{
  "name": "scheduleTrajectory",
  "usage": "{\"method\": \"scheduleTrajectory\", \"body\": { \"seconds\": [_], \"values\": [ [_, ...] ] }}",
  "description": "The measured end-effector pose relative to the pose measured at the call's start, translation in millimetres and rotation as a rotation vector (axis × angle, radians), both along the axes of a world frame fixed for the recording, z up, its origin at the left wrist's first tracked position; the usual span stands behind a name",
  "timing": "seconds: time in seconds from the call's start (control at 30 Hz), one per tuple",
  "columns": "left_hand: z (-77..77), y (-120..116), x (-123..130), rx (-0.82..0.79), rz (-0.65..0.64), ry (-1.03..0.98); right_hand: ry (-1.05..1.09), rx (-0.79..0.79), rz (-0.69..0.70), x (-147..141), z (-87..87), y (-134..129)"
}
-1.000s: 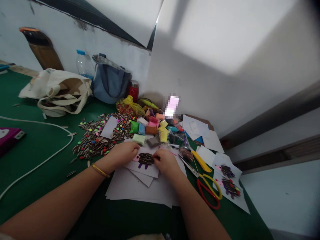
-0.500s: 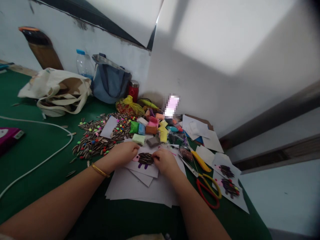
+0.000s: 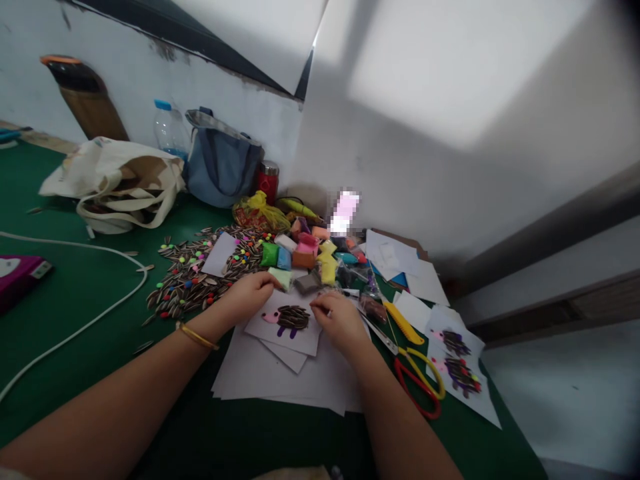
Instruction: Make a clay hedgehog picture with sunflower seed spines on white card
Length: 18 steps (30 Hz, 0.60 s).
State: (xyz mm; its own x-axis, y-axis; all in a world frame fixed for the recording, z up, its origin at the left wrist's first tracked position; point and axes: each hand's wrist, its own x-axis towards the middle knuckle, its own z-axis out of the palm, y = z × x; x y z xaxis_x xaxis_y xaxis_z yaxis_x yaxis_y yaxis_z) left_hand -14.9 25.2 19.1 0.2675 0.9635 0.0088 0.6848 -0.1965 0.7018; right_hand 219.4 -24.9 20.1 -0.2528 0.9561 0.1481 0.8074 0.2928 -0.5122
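One seed hedgehog (image 3: 294,317) lies on paper (image 3: 306,343) between the left hand (image 3: 251,295), fingers curled, and the right hand (image 3: 341,321), fingertips nearly together; I can't tell if either holds anything. An accidental nudge could knock seeds loose.

A bright patch lights the white wall (image 3: 440,73) above the dim green tabletop (image 3: 95,283), a glowing rectangle (image 3: 345,212) appearing pixelated.
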Motion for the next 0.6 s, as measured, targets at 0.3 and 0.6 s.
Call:
{"method": "scheduleTrajectory", "body": {
  "seconds": [0.3,0.6],
  "values": [
    [-7.2,0,7,0.192,-0.108,0.267,0.089,0.043,-0.06,-1,1.0,-1],
    [-9.7,-3,18,0.269,-0.149,0.503,-0.026,-0.027,-0.045,0,-1.6,2]
  ]
}}
